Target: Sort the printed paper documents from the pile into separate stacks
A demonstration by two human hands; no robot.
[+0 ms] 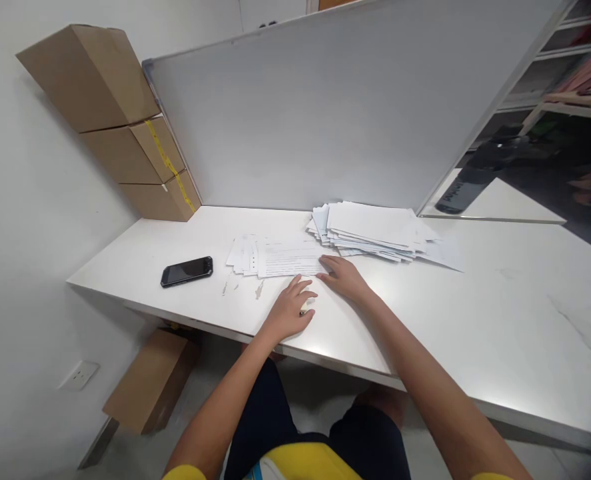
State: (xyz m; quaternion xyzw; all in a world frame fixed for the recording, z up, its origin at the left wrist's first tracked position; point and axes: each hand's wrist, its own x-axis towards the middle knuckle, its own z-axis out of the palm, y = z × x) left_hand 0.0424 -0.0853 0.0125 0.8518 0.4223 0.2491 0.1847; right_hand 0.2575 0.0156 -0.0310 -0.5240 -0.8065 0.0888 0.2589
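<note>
My left hand [291, 311] rests near the table's front edge, fingers curved and partly spread. Between its thumb and fingers shows a small pale yellow object [304, 307] with a dark end; the palm hides most of it. Fingertips of this hand come close to the lower edge of a printed sheet [290, 259]. My right hand [346, 279] lies with fingers stretched out, its tips touching the sheet's right side. Several overlapping papers [242, 255] stick out to the left of that sheet.
Behind my right hand sits a messy stack of papers [370, 223]. A black phone [186, 271] lies at the left. Cardboard boxes [160, 197] are piled in the left corner, another box [148, 380] is on the floor. A grey partition [295, 133] borders the back; a dark bottle [475, 173] stands beyond it.
</note>
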